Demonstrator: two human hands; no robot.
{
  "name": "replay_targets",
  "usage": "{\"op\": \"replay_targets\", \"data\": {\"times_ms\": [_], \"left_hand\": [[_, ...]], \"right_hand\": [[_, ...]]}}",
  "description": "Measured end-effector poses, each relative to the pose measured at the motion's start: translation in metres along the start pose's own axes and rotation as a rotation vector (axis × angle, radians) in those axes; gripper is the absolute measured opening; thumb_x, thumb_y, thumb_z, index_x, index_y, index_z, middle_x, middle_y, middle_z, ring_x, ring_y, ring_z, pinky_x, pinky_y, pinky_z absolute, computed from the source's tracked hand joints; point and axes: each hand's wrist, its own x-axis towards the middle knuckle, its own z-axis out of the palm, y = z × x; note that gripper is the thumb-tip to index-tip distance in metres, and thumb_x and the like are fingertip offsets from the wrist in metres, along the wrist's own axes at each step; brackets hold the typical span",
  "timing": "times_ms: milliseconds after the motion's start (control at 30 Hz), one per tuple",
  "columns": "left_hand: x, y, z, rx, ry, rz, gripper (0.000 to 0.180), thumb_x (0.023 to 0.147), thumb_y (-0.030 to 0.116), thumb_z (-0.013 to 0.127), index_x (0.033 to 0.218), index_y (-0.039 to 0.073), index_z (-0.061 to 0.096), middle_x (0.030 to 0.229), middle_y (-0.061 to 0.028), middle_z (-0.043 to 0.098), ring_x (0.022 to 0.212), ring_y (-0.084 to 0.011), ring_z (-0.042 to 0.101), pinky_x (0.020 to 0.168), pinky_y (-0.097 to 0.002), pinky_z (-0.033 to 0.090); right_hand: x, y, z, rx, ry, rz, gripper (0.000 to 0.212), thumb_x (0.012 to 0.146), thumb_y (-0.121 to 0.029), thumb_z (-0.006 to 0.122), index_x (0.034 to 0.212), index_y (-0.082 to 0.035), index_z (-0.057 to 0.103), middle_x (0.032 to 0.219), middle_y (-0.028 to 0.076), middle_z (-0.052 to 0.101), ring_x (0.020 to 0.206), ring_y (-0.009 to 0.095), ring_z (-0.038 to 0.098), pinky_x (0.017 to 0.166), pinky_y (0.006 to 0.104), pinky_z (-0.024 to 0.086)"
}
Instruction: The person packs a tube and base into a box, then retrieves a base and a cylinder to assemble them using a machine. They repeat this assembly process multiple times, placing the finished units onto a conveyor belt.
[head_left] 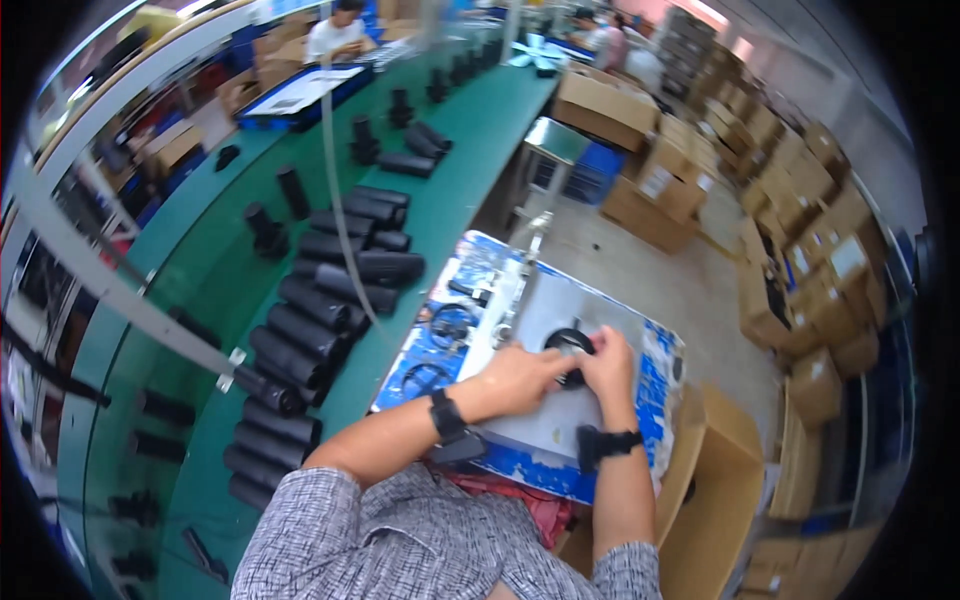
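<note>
Both my hands meet over a grey metal plate (535,425) on the small worktable. Between them is a round black part (568,341) with a ring-like rim; its exact kind is not clear. My left hand (520,379) reaches in from the left, fingers closed on the part's near edge. From the right, my right hand (609,364) pinches its other side. The fingers partly cover the part. Black straps with small boxes sit on both wrists. Left of the plate lie thin black rings (452,324) beside a metal clamp-like fixture (515,290).
A green bench (370,345) runs along my left, bearing several black cylinders (300,330), some upright. An open cardboard box (725,450) stands close by my right arm. Stacked cartons (810,270) line the right side. Other people (335,38) sit at the far end.
</note>
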Motion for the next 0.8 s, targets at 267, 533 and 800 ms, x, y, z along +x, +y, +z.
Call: {"op": "replay_targets", "data": {"times_ms": [267, 533, 800], "left_hand": [[-0.123, -0.050, -0.189, 0.241, 0.920, 0.160, 0.010, 0.099, 0.006, 0.061, 0.101, 0.003, 0.070, 0.107, -0.0107, 0.072, 0.074, -0.0240, 0.065, 0.066, -0.0364, 0.050], [-0.142, -0.412, -0.298, 0.668, 0.378, -0.624, 0.038, 0.101, 0.021, 0.073, 0.137, 0.012, 0.071, 0.147, -0.0173, 0.060, 0.139, -0.0405, 0.057, 0.118, -0.0474, 0.047], [-0.112, -0.518, -0.269, 0.705, 0.232, -1.014, 0.052, 0.092, 0.023, 0.081, 0.143, 0.022, 0.070, 0.167, -0.0159, 0.040, 0.141, -0.0527, 0.051, 0.116, -0.0527, 0.050]], "right_hand": [[-0.100, 0.001, -0.056, 0.255, 0.224, 0.003, 0.030, 0.101, -0.017, 0.075, 0.124, 0.000, 0.064, 0.111, 0.007, 0.064, 0.095, 0.018, 0.058, 0.088, 0.0335, 0.051], [-0.148, 0.018, -0.006, -0.011, 0.477, -0.075, 0.021, 0.098, -0.019, 0.066, 0.104, 0.000, 0.062, 0.093, 0.013, 0.056, 0.089, 0.033, 0.053, 0.077, 0.0435, 0.044], [-0.135, 0.002, -0.017, -0.192, 0.384, -0.073, 0.025, 0.098, -0.027, 0.066, 0.098, -0.002, 0.065, 0.091, 0.019, 0.061, 0.089, 0.037, 0.059, 0.083, 0.0499, 0.046]]}}
